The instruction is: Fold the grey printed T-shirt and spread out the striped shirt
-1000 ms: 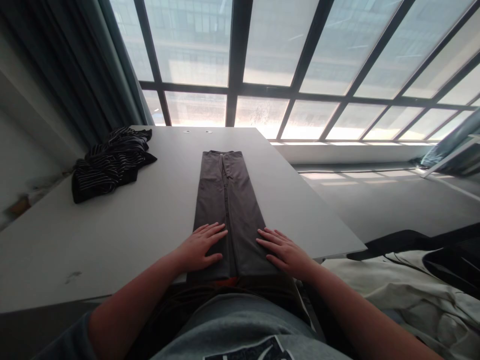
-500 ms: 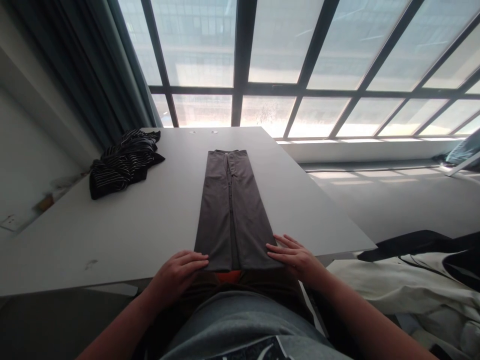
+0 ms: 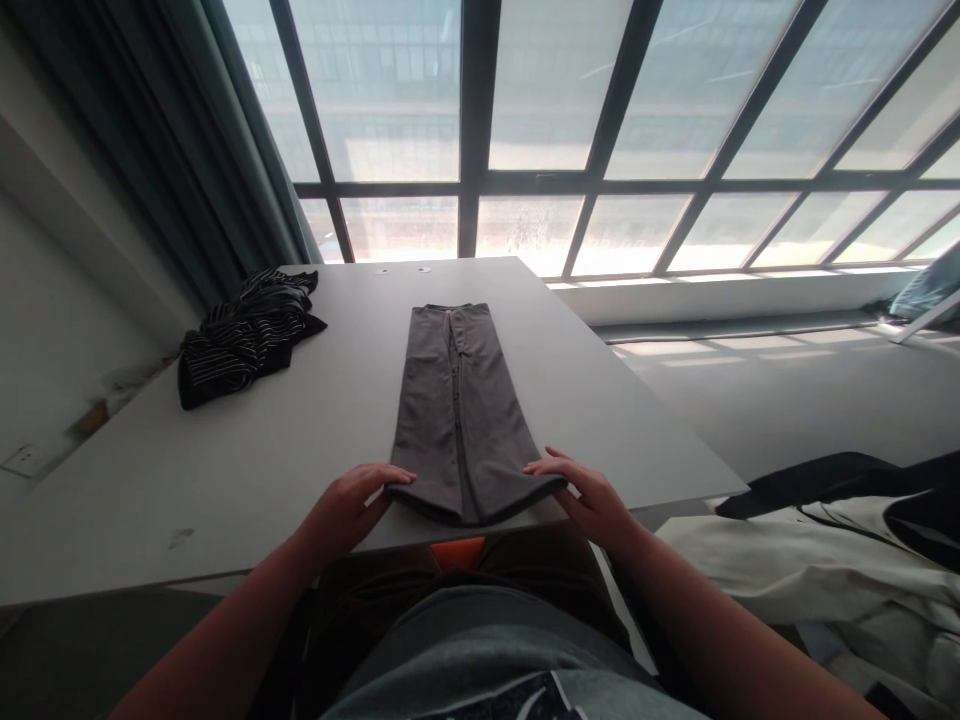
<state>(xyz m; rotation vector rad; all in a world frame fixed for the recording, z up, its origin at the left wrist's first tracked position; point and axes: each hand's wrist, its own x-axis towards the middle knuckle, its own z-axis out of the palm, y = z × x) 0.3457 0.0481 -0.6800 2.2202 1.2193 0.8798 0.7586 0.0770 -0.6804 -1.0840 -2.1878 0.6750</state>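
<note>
A pair of grey trousers (image 3: 484, 390) lies lengthwise on the white table, its waistband toward the window and its leg ends toward me. At the near left corner my left hand (image 3: 358, 500) grips the hem, fingers on top and thumb underneath. My right hand (image 3: 589, 492) pinches the near right corner in the same way. Both corners are lifted off the table, while the middle of the hem sags between them. The two legs lie side by side with a dark gap running down the centre.
A crumpled black garment with white stripes (image 3: 251, 335) lies at the table's far left. The white table (image 3: 300, 440) has its near edge against my body. Pale and black cloth (image 3: 757, 560) is heaped at the lower right. A large window stands behind, with a dark curtain (image 3: 172, 130) at left.
Both hands have taken hold of the hem corners, raised them and moved them away from me. The hem has drawn back from the table's near edge, and its middle now sags.
</note>
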